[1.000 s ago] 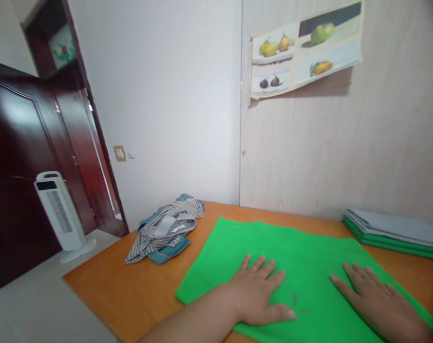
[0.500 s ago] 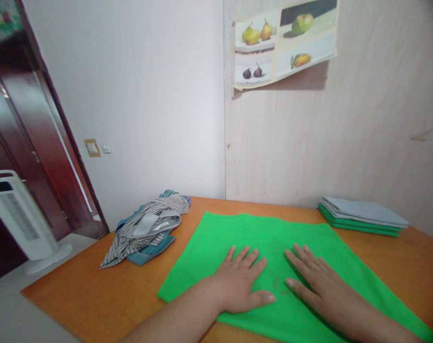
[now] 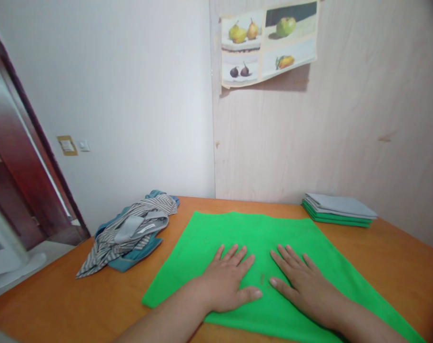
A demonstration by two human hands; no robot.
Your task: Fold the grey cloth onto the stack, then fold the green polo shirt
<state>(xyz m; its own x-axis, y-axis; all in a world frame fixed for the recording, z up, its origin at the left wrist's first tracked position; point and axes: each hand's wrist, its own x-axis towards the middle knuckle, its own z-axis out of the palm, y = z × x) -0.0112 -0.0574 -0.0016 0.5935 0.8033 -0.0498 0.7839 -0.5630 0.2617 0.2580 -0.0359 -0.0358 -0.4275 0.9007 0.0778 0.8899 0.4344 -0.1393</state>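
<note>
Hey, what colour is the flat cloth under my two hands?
The wide, flat cloth is bright green, seen best in the head view.

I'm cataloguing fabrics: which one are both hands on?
The spread green cloth; left hand and right hand rest on it. The striped garment and folded stack are untouched.

Right hand (image 3: 305,288) shifted inward over green cloth (image 3: 252,231): was near cloth's right edge, now close to left hand (image 3: 228,283) and beside dark mark (image 3: 262,278). Gap between hands narrower. View swung right: white tower unit (image 3: 5,243) now cut off by left border, dark red door (image 3: 23,166) mostly out of sight, folded stack (image 3: 339,209) whole.
</note>
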